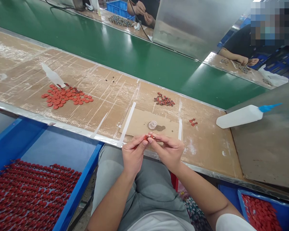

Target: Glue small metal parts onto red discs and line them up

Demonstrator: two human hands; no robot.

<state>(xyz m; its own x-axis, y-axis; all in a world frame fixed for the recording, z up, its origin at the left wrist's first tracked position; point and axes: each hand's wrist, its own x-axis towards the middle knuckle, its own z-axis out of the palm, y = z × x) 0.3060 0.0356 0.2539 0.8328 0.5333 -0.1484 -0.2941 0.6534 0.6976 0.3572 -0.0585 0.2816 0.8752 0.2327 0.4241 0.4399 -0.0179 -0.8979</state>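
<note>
So a small red part (146, 137) is being pinched by both hands just below the frame's centre, over the near edge of the desk (204, 147), with the fingertips of the left hand (133, 154) and right hand (170, 152) nearly closed on it, so neither one's really nearer. Its long axis seems to be running roughly left to right, but it's mostly being hidden by fingers, and the clear cup (152, 124) is being seen just above them in the frame.

A factory workshop, shown by its conveyor belt (125, 54), co-workers (238, 42) and parts bin (81, 184)
</note>
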